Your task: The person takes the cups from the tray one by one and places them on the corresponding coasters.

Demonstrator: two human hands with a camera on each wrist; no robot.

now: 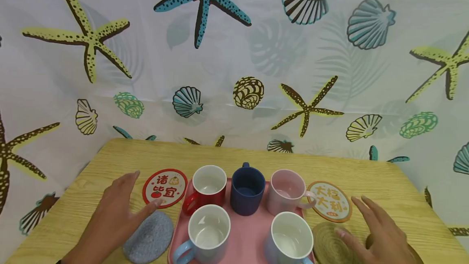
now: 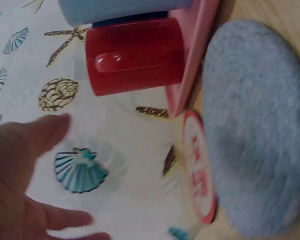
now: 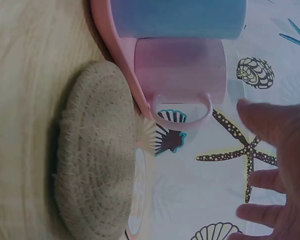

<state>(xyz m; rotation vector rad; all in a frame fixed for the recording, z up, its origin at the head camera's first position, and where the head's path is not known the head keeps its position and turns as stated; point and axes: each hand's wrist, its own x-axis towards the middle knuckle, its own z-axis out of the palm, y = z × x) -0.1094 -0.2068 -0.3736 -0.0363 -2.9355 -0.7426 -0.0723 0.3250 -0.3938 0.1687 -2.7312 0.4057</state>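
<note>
My left hand [image 1: 113, 215] hovers over the left side of the table, fingers spread and holding nothing. Below it lie a blue-grey round woven coaster [image 1: 152, 235] and a red-rimmed round coaster [image 1: 172, 201]. On the right, my right hand [image 1: 382, 231] is likewise spread and holds nothing, beside a tan woven coaster [image 1: 324, 239] and an orange-rimmed coaster [image 1: 331, 209]. Between the hands, a pink tray [image 1: 247, 239] carries a red mug [image 1: 216, 199], a navy mug [image 1: 246, 203], a pink mug [image 1: 278, 203] and two light blue mugs, one left [image 1: 216, 251] and one right [image 1: 272, 251].
The wooden table [image 1: 205, 154] ends at a white cloth [image 1: 220, 64] printed with starfish and shells. A brown rounded thing [image 1: 369, 240] shows partly behind the right hand. The mug handles point various ways, some past the tray's edge.
</note>
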